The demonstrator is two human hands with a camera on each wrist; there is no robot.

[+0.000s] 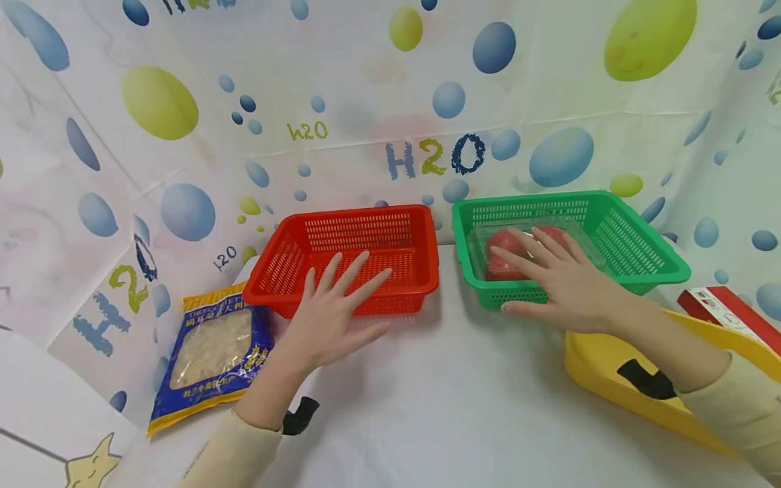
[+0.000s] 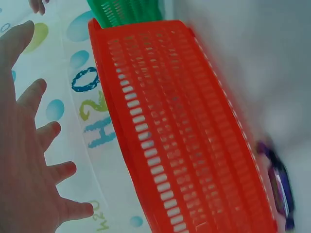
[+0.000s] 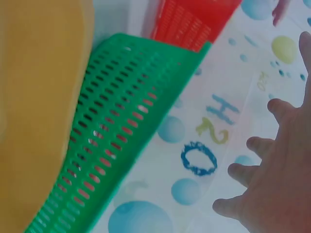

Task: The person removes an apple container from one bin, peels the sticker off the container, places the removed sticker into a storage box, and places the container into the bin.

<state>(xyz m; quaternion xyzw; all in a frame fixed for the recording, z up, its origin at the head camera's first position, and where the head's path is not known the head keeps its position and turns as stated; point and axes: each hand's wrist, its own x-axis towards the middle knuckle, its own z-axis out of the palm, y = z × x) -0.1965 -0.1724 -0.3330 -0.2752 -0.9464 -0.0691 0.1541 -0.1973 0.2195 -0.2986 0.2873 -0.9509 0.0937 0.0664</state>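
Left hand (image 2: pixel 26 160) at frame left, fingers spread and straight, holding nothing, just apart from red basket (image 2: pixel 180 136). Red basket slanting across frame, slotted wall facing camera. Green basket (image 2: pixel 126 9) beyond its far end. Blue packet (image 2: pixel 279 189), blurred, beside red basket's near end.

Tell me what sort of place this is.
Probably a staged tabletop booth rather than a real kitchen: a bubble-printed "H2O" curtain walls in a white-covered table. A red basket and a green basket sit side by side, with the left hand and right hand spread over them.
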